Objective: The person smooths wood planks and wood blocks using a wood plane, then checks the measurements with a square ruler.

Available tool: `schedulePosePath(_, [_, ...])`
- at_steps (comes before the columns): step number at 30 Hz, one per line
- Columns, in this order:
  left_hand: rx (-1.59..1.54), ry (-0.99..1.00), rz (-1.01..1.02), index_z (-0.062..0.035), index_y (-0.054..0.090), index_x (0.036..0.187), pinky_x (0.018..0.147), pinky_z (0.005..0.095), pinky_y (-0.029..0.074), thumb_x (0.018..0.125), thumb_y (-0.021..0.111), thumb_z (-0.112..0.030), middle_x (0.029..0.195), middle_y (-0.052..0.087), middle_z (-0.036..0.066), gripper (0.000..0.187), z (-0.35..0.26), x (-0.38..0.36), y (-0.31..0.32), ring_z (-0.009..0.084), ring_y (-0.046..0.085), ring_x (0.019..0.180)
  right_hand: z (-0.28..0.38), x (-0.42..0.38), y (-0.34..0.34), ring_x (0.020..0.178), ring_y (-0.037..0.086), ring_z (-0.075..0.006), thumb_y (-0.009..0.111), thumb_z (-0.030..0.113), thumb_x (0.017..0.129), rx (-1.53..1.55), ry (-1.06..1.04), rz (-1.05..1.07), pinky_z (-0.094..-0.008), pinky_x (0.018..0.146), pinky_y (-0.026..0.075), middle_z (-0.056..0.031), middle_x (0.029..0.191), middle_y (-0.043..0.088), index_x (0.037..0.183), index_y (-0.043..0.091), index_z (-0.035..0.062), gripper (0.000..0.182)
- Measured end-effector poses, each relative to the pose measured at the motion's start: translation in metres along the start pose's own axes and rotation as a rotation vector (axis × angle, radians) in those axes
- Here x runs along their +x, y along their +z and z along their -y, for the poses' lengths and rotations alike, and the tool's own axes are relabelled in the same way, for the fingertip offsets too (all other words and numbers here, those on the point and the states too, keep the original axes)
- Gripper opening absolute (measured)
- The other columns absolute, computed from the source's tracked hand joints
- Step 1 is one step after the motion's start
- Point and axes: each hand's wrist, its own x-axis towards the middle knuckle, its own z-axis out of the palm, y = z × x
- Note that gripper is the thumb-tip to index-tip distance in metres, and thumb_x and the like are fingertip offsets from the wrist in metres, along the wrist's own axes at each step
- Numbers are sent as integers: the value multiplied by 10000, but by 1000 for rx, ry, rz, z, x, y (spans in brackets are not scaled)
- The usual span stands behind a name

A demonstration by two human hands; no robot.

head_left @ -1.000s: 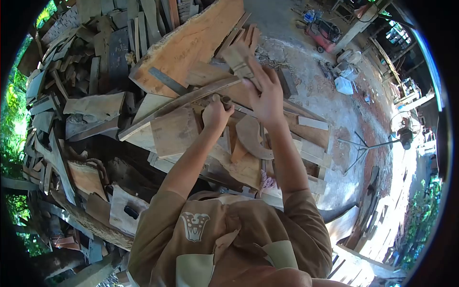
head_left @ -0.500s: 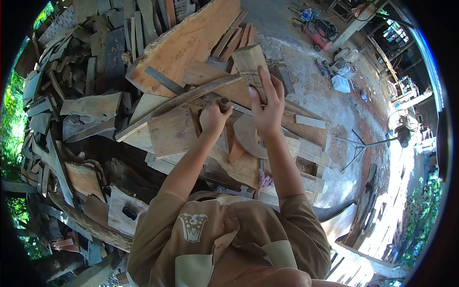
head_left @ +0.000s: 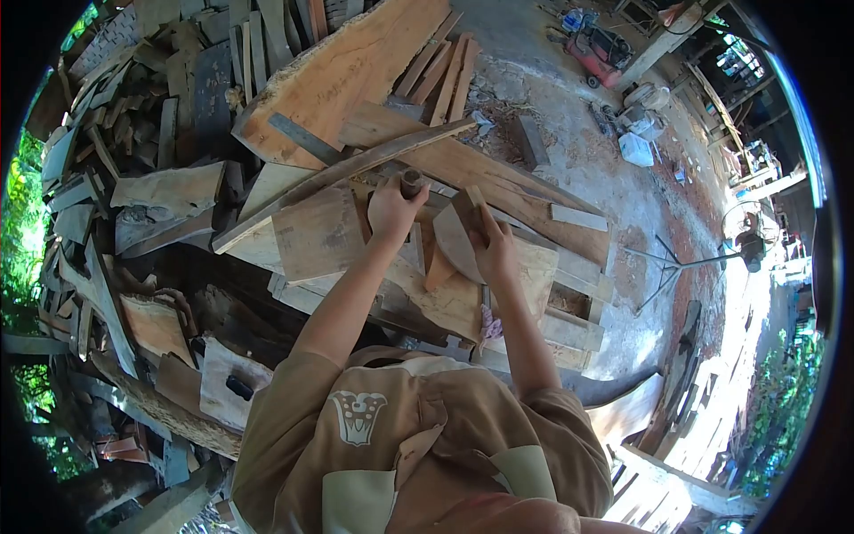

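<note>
Left grip (head_left: 395,212) closed round handle (head_left: 411,182), right grip (head_left: 496,253) round block (head_left: 465,210); pale container (head_left: 635,149), contents unclear

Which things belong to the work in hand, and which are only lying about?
In the work:
wooden block, in the right hand
round dark handle, in the left hand
perhaps the curved board near them

Apparently lying about:
red machine
white container
black object on a pale board

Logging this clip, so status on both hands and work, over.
Left hand gripping dark round handle. Right hand holding wooden block. Long wooden strip lies just beyond left hand.
</note>
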Motion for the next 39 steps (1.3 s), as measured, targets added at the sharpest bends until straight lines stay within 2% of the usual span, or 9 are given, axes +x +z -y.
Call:
schedulePosePath(3, [-148, 114, -37, -38, 544, 758, 551, 351, 448, 686, 687, -358, 662, 571, 127, 358, 8, 0, 7, 290, 575, 611, -44, -23, 18, 930, 525, -332, 576, 171, 788, -156, 236, 72, -386, 760, 439, -174, 1023, 507, 1304, 362, 202, 559])
schedulePosePath(5, [-406, -56, 168, -38, 516, 743, 602, 320, 450, 690, 696, -276, 730, 576, 99, 303, 5, 0, 3, 248, 570, 673, -75, -40, 33, 931, 516, -341, 567, 182, 779, -431, 322, 83, -419, 775, 423, -160, 1039, 496, 1346, 259, 203, 646])
schedulePosePath(6, [-402, -68, 173, -38, 516, 743, 602, 320, 450, 690, 696, -276, 730, 576, 99, 303, 6, -1, 4, 248, 570, 673, -89, -48, 37, 931, 516, -341, 567, 182, 779, -432, 326, 96, -419, 775, 423, -160, 1039, 496, 1346, 259, 203, 646])
schedulePosePath(8, [-747, -111, 300, -48, 508, 749, 607, 269, 422, 712, 692, -220, 707, 562, 48, 254, 11, 1, 8, 145, 539, 653, -100, -60, 41, 973, 490, -343, 574, 179, 770, -457, 374, 109, -430, 792, 414, -159, 1059, 481, 1354, 235, 181, 675])
schedulePosePath(9, [-727, -107, 308, -47, 519, 759, 619, 246, 406, 719, 696, -199, 695, 546, 10, 236, 12, 4, 9, 82, 499, 657, -105, -62, 44, 973, 490, -343, 574, 179, 770, -453, 376, 110, -430, 792, 414, -159, 1059, 481, 1354, 235, 181, 675])
schedulePosePath(12, [-868, -159, 398, -48, 529, 750, 616, 238, 399, 719, 700, -207, 683, 537, -4, 235, 11, 9, 8, 80, 489, 636, -104, -68, 43, 988, 477, -337, 577, 177, 763, -467, 356, 91, -426, 800, 412, -156, 1056, 476, 1350, 248, 175, 673])
schedulePosePath(31, [-913, -234, 421, -87, 538, 715, 582, 222, 353, 727, 703, -246, 676, 509, -43, 230, 15, 9, 11, 49, 443, 621, -108, -66, 50, 983, 471, -342, 511, 116, 772, -501, 356, 62, -429, 808, 409, -164, 1071, 458, 1348, 248, 149, 634])
schedulePosePath(33, [-928, -246, 429, -86, 498, 705, 582, 215, 339, 736, 696, -175, 652, 447, -57, 219, 12, 11, 12, 52, 397, 614, -109, -67, 50, 980, 473, -343, 501, 107, 772, -508, 358, 60, -431, 807, 409, -164, 1067, 460, 1347, 250, 145, 629])
schedulePosePath(39, [-848, -168, 424, -74, 490, 661, 556, 226, 334, 751, 680, -216, 611, 435, -51, 255, 12, 16, 14, 60, 389, 582, -111, -66, 50, 1025, 448, -343, 581, 182, 767, -495, 376, 91, -429, 827, 406, -154, 1114, 442, 1351, 222, 172, 685])
